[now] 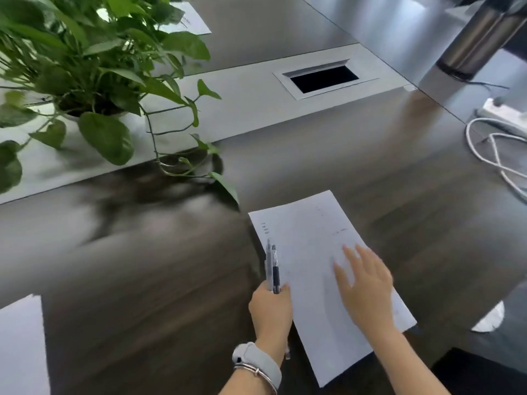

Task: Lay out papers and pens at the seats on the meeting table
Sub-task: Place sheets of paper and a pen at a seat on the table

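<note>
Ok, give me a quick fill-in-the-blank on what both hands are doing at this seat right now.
1. The left hand grips two ____ held side by side.
2. The right hand rests open on a white sheet of ____ on the dark table.
3. A grey watch sits on the ____ wrist.
4. The potted plant stands to the ____ of the hands.

Missing words: pens; paper; left; left

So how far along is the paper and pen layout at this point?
Partly done. One sheet already lies at the near-left seat and another across the table behind the plant. In hand: the right hand flattens a third sheet while the left hand holds two pens. No pen is laid out yet; other seats are out of view.
</note>
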A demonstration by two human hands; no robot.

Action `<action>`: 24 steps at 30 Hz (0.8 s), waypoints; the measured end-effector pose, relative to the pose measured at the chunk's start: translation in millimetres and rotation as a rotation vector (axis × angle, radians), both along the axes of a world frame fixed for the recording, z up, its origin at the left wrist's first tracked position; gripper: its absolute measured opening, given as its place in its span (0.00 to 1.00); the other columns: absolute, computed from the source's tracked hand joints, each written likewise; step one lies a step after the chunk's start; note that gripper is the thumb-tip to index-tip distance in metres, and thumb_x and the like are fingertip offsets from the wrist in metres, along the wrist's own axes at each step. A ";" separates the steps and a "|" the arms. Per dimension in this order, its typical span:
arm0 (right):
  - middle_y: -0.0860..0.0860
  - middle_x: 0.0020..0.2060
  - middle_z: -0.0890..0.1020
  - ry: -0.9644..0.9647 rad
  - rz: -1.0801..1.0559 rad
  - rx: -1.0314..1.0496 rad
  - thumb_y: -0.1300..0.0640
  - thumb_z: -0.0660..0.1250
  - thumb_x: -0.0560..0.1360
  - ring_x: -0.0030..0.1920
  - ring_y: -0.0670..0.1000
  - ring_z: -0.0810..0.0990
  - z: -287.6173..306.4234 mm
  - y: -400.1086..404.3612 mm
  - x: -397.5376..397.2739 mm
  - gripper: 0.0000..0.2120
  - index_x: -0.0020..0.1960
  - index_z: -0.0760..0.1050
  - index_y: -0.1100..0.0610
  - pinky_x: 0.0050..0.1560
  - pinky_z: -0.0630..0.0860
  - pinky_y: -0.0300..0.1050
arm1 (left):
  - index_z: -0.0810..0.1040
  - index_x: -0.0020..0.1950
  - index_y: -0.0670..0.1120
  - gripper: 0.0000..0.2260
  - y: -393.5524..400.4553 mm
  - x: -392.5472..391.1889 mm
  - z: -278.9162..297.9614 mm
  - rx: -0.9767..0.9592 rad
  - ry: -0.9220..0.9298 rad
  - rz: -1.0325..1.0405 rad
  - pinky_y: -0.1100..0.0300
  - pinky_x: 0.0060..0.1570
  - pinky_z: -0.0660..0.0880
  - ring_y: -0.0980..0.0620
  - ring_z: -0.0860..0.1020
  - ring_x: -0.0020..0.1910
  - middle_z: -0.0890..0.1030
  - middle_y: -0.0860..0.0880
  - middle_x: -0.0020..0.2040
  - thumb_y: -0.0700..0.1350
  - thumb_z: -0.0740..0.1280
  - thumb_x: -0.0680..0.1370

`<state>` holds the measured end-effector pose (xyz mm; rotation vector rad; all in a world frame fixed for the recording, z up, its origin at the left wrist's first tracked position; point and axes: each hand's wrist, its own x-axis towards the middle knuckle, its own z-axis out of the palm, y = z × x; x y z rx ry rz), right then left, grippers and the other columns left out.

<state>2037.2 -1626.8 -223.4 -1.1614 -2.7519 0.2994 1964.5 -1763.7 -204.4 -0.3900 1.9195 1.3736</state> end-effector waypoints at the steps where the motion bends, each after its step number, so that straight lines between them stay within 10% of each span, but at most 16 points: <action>1: 0.55 0.64 0.76 -0.075 0.050 0.000 0.42 0.51 0.76 0.66 0.60 0.73 -4.7 -11.0 0.6 0.25 0.65 0.72 0.52 0.70 0.57 0.59 | 0.76 0.41 0.49 0.11 4.6 3.1 -0.2 -0.013 0.006 -0.006 0.64 0.35 0.72 0.57 0.76 0.37 0.79 0.53 0.39 0.40 0.66 0.83; 4: 0.46 0.75 0.46 -0.223 0.166 -0.084 0.33 0.30 0.71 0.75 0.51 0.42 -21.6 -22.6 2.8 0.32 0.74 0.43 0.40 0.68 0.26 0.50 | 0.76 0.40 0.49 0.12 13.7 10.7 0.2 -0.042 -0.002 -0.032 0.58 0.43 0.73 0.51 0.77 0.39 0.78 0.52 0.38 0.41 0.67 0.82; 9: 0.42 0.71 0.33 -0.246 0.168 -0.115 0.30 0.22 0.65 0.73 0.49 0.31 -34.1 -6.5 6.9 0.34 0.69 0.30 0.37 0.68 0.24 0.51 | 0.74 0.36 0.52 0.15 6.7 15.4 0.9 -0.092 0.021 -0.069 0.59 0.38 0.71 0.53 0.76 0.38 0.82 0.50 0.41 0.42 0.68 0.82; 20: 0.43 0.71 0.33 -0.303 0.145 -0.114 0.29 0.17 0.60 0.75 0.52 0.36 -21.3 4.1 6.8 0.37 0.68 0.24 0.36 0.70 0.28 0.56 | 0.79 0.44 0.51 0.07 -101.9 -0.1 19.3 -0.211 0.077 0.011 0.68 0.40 0.72 0.63 0.78 0.41 0.83 0.56 0.39 0.43 0.69 0.82; 24: 0.56 0.73 0.63 -0.016 0.065 -0.079 0.34 0.44 0.73 0.73 0.59 0.59 1.8 -39.2 -13.4 0.34 0.74 0.56 0.51 0.73 0.42 0.54 | 0.78 0.52 0.48 0.03 -175.6 -13.3 42.1 -0.372 0.111 0.117 0.50 0.68 0.75 0.51 0.81 0.51 0.80 0.52 0.45 0.46 0.67 0.82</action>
